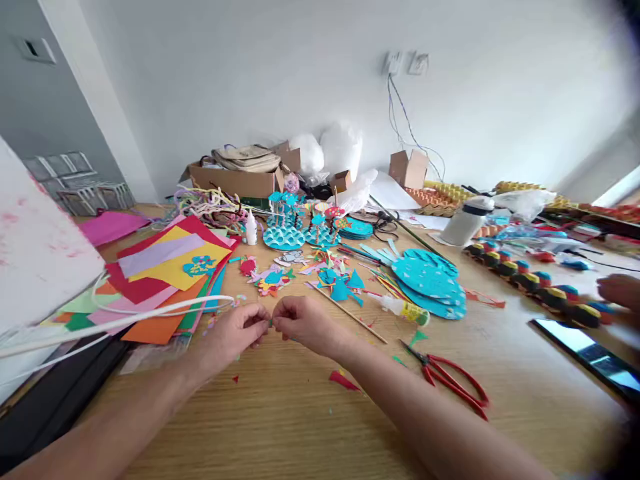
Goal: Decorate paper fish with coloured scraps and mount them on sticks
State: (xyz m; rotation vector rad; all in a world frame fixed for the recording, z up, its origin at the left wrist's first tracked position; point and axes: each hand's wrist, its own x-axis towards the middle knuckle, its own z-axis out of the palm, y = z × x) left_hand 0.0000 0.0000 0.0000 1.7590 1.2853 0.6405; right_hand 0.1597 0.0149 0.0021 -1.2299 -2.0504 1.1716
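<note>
My left hand and my right hand meet above the front middle of the table, their fingertips pinched together. A tiny green piece shows between them, mostly hidden by the fingers; its kind cannot be made out. Just beyond lie cut paper shapes in several colours and a blue paper cutout. A thin wooden stick runs slantwise behind my right hand. Red-handled scissors lie open to the right of my right forearm, near a glue bottle with a yellow label.
Coloured paper sheets are stacked at left beside a white cable. Blue decorated stands, a white glue bottle and a cardboard box stand behind. At right are blue paper pieces, a phone and another person's hand.
</note>
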